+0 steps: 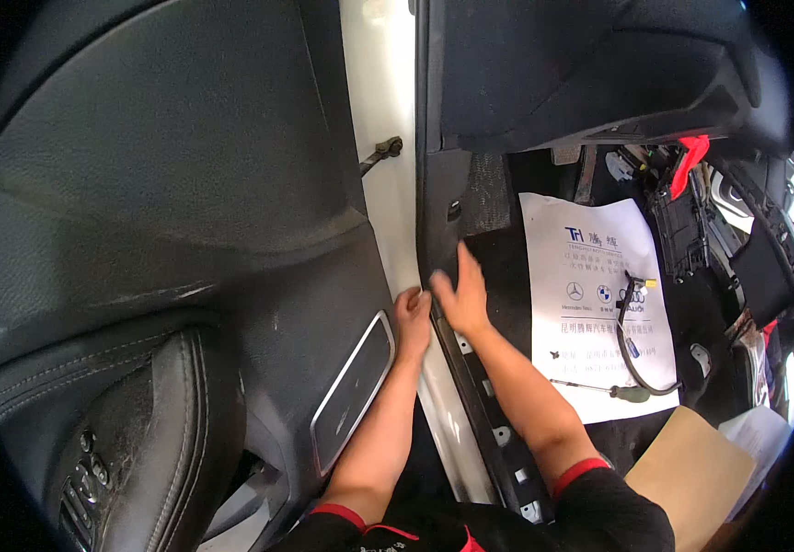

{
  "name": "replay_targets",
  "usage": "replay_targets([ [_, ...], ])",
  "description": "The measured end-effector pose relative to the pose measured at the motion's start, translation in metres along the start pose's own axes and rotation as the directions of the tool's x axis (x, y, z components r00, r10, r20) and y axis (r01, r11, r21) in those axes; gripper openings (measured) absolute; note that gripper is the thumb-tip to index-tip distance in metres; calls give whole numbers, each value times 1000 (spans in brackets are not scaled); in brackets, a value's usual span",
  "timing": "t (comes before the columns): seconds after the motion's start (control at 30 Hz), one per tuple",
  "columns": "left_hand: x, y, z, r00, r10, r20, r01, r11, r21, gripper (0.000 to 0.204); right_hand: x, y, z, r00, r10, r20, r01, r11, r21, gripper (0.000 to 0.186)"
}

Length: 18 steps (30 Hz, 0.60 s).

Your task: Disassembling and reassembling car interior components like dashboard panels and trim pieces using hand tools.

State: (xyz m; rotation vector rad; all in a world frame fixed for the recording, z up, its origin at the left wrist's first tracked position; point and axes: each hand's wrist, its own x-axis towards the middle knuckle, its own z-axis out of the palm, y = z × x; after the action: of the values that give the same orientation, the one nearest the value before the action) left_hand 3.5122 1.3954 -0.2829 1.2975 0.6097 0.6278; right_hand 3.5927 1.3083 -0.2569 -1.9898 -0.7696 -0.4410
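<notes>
Black sleeves point(613, 511) trimmed in red fill the lower edge. Ahead, a black edge seal point(422, 202) borders a car's white sill point(391, 202), its long axis running near to far. The left hand point(412, 317) is nearer, fingertips curled together at the seal; grip unclear. The right hand point(464, 299), open, thumb spread, lies just right.
</notes>
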Motion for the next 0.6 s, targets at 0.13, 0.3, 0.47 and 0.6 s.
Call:
replay_targets([
  [0.13, 8, 21, 13, 988, 153, -22, -153, 988, 20, 31, -26, -3, -31, 969, 122, 217, -102, 990, -99, 99],
  [0.3, 15, 12, 16, 949, 295, -109, -254, 924, 285, 27, -18, -8, -30, 956, 125, 266, -84, 983, -160, 105],
  [0.47, 15, 11, 18, 944, 294, -149, -242, 924, 295, 27, -17, -4, -22, 981, 61, 187, -40, 993, -114, 106],
  [0.6, 16, 5, 12, 963, 266, -53, -250, 946, 206, 28, -23, 4, -23, 984, 17, 176, 0, 995, -95, 104],
])
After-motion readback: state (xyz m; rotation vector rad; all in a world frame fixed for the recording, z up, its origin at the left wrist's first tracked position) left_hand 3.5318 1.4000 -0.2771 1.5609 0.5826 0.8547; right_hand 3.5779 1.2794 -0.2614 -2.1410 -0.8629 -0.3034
